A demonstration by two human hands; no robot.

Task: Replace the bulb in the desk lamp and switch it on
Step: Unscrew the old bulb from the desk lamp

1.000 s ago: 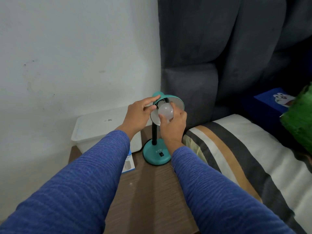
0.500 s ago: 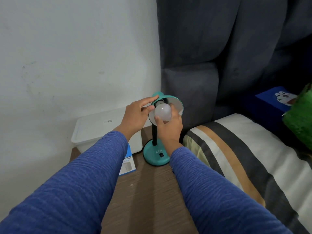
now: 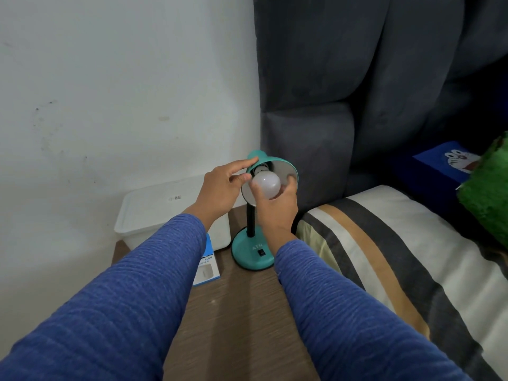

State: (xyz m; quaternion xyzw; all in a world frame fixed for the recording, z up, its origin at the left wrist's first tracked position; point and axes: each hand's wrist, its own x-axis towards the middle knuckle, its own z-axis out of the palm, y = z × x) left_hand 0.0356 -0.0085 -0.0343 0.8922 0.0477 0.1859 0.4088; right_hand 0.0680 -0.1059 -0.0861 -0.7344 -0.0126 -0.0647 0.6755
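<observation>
A teal desk lamp stands on the wooden bedside table, its round base (image 3: 251, 255) bearing a black switch (image 3: 262, 253). My left hand (image 3: 220, 191) grips the rim of the tilted teal shade (image 3: 286, 171) from the left. My right hand (image 3: 276, 207) holds a white round bulb (image 3: 267, 183) from below, at the mouth of the shade. The bulb's metal end sits at the socket inside the shade; how far it is threaded in cannot be told. The lamp is unlit.
A white plastic box (image 3: 154, 213) stands against the wall at the table's back left. A blue-and-white bulb carton (image 3: 206, 264) lies in front of it. A dark grey padded headboard (image 3: 357, 92) rises behind the lamp. A striped bed (image 3: 384, 257) lies to the right.
My right hand has turned around the bulb, its fingers now lower and to the right. The left hand stays on the shade. The view has shifted slightly.
</observation>
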